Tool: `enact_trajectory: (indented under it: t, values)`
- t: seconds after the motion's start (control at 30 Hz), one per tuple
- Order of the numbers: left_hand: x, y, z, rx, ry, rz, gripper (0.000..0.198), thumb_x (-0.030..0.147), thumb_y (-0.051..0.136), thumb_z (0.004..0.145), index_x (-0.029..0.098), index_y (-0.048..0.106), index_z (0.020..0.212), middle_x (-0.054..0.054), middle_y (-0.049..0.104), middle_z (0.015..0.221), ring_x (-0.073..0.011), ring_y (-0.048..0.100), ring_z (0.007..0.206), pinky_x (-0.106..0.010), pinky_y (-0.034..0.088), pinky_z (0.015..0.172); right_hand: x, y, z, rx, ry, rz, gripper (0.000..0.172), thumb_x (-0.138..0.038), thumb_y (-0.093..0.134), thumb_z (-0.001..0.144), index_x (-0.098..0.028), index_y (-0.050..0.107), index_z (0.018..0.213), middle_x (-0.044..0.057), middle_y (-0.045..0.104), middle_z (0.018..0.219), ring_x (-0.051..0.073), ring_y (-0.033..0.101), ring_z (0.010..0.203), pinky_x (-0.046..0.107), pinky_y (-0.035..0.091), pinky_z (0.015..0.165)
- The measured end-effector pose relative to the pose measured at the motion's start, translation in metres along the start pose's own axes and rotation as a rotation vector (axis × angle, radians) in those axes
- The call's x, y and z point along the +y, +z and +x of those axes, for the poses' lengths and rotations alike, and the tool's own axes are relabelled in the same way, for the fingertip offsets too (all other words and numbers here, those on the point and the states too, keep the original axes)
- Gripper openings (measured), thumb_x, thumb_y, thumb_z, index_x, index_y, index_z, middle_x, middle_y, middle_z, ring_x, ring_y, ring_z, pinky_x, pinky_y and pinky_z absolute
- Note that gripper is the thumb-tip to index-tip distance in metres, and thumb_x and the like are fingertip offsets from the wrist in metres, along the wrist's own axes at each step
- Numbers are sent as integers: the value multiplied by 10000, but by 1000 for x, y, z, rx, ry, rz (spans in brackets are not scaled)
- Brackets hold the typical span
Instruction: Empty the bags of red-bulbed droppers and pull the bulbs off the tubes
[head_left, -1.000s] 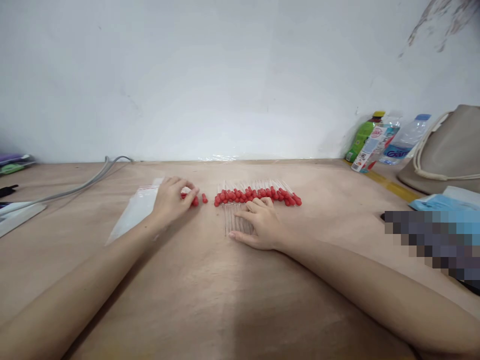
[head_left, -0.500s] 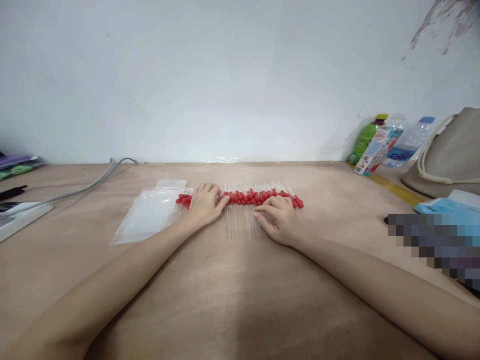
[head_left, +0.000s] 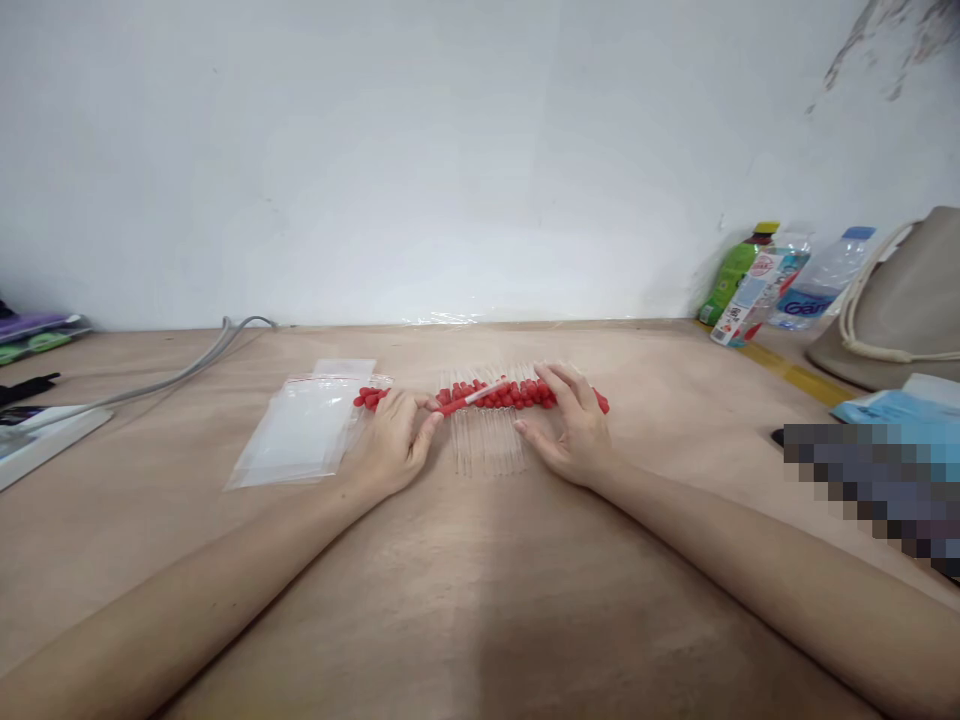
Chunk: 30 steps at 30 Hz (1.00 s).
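A row of clear glass droppers with red rubber bulbs (head_left: 517, 396) lies across the middle of the wooden table (head_left: 465, 580). My left hand (head_left: 394, 445) pinches one dropper (head_left: 471, 397) by its red bulb end and holds it slanted over the row. Fingers spread, my right hand (head_left: 574, 425) rests on the right part of the row. A few more red bulbs (head_left: 369, 397) lie just left of my left hand. A small stack of clear zip bags (head_left: 304, 430) lies flat to the left of them.
A grey cable (head_left: 187, 365) runs along the back left, beside a white flat object (head_left: 45, 435). Bottles (head_left: 757, 280) lean against the wall at the back right, next to a beige bag (head_left: 900, 310) and blue packets (head_left: 892, 405).
My left hand slid from the bags to the row and has picked up one dropper. My right hand shifted right along the row and opened its fingers over it.
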<state>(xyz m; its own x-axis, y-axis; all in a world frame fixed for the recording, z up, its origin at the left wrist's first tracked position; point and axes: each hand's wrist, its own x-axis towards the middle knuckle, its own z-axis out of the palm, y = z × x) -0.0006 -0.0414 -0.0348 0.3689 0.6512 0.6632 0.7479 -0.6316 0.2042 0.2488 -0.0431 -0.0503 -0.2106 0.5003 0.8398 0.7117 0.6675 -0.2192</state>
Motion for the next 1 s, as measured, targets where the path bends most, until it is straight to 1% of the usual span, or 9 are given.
enact_trajectory:
  t: [0.07, 0.2, 0.33, 0.43, 0.57, 0.63, 0.7, 0.8, 1.0]
  values:
    - [1, -5, -5, -68, 57, 3, 106, 252, 410, 877, 191, 474, 936, -42, 558, 930, -190, 481, 909, -369, 367, 851, 0, -1, 0, -65, -79, -17, 581, -432, 549, 783, -216, 388, 1298, 115, 473, 1247, 252, 444, 1133, 420, 369, 926]
    - [5, -8, -4, -127, 100, -21, 96, 245, 422, 872, 191, 486, 918, -39, 581, 906, -186, 495, 877, -374, 365, 833, -1, 0, 0, -204, -200, -17, 415, -425, 535, 808, -227, 534, 1172, 76, 548, 1206, 237, 449, 1149, 435, 321, 960]
    - [10, -9, -1, -137, 109, -59, 92, 242, 435, 859, 187, 499, 895, -42, 603, 883, -189, 509, 867, -373, 378, 812, 0, 2, -1, -244, -207, 2, 256, -361, 511, 841, -232, 622, 1032, 54, 617, 1116, 215, 490, 1108, 432, 317, 950]
    - [13, -11, 0, -152, 105, -73, 108, 259, 448, 845, 190, 503, 908, -49, 610, 921, -197, 513, 914, -384, 378, 848, 0, 3, 0, -251, -212, 21, 193, -328, 504, 850, -247, 660, 931, 29, 647, 1054, 204, 506, 1079, 422, 327, 931]
    - [18, -13, 2, -218, 147, -29, 298, 382, 524, 799, 186, 512, 1022, -74, 584, 1072, -229, 485, 1038, -396, 362, 901, -1, 1, 1, -278, -246, 29, 190, -333, 516, 842, -251, 673, 909, 22, 648, 1048, 204, 505, 1067, 423, 322, 930]
    - [20, -12, 3, -245, 189, 8, 370, 435, 551, 779, 186, 533, 1051, -73, 595, 1078, -239, 484, 1050, -403, 344, 920, -3, 1, 1, -285, -258, 27, 191, -340, 518, 841, -258, 676, 911, 21, 647, 1051, 204, 506, 1062, 426, 316, 933]
    - [22, -10, 4, -253, 223, 21, 327, 422, 546, 795, 193, 570, 1028, -55, 624, 1030, -226, 497, 1029, -393, 332, 925, -4, 2, 1, -285, -270, 27, 190, -348, 522, 838, -269, 676, 918, 14, 647, 1052, 201, 507, 1056, 428, 309, 938]
    - [23, -5, 5, -234, 264, 3, 201, 343, 503, 844, 200, 622, 917, -31, 658, 929, -188, 528, 956, -357, 344, 894, -5, 4, 0, -273, -283, 34, 186, -346, 524, 838, -278, 672, 928, 2, 653, 1040, 192, 514, 1044, 423, 301, 945]
    - [25, 0, 5, -159, 284, -8, 186, 321, 501, 845, 206, 647, 856, -30, 673, 872, -180, 548, 892, -353, 363, 843, -8, 6, 0, -304, -258, 53, 295, -405, 530, 823, -244, 620, 1053, 38, 641, 1078, 196, 525, 1046, 437, 280, 964]
